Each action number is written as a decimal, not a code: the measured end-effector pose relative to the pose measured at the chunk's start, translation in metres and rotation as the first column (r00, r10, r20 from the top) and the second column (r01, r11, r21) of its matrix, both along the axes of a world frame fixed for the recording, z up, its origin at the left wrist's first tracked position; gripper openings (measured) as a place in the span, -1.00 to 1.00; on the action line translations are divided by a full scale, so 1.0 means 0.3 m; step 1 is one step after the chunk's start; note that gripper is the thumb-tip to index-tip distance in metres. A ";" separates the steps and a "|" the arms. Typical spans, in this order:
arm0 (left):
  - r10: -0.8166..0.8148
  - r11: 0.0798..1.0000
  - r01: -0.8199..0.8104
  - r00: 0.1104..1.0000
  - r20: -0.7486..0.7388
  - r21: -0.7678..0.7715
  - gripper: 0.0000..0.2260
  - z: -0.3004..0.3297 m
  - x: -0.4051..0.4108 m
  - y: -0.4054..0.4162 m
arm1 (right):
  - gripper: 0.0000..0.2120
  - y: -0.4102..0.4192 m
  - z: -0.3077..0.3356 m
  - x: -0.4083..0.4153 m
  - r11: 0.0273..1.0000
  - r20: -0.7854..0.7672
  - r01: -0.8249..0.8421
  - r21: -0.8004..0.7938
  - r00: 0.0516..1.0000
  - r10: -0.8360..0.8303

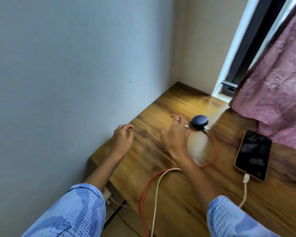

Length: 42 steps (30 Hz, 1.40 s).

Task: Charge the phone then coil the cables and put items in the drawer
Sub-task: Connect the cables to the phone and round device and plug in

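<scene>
Phone [254, 155] lies face up near the worktop's [178, 194] right side, a cream cable [245, 190] plugged into its near end. Both hands hover over the wood holding nothing: the left hand [122, 139] by the wall edge, fingers loosely curled; the right hand [176, 134] spread, just beside a dark blue pod [199, 120]. A red cable [214, 151] loops from the pod. Pink fabric [278, 79] covers the far right corner.
</scene>
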<state>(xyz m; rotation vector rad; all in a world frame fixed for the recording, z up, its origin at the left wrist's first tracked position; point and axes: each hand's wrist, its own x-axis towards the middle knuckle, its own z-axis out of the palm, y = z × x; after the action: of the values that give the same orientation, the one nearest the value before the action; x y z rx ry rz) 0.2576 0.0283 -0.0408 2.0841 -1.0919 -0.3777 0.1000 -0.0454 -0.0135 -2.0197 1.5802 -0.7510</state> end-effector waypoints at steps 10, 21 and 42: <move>0.287 0.951 -0.278 0.957 0.049 -0.135 -0.78 -0.017 0.186 0.622 | -0.58 0.536 0.016 0.330 0.875 0.203 -0.483 -0.029 0.854 0.478; 0.264 0.882 -0.128 0.932 -0.250 0.455 -0.79 -0.218 0.225 1.034 | -0.88 0.817 -0.238 0.377 0.642 0.137 -0.536 0.548 0.814 0.564; 0.494 0.737 -0.103 0.756 -0.429 0.668 -0.81 -0.405 0.323 0.919 | -0.66 0.623 -0.687 0.658 0.405 -0.038 -0.120 0.906 0.931 0.363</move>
<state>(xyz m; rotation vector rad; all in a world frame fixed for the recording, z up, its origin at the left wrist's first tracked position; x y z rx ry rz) 0.3545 0.3039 -0.1623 2.3812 -0.2124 -1.2482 0.2973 0.1416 -0.2197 -1.4258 1.2790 0.4589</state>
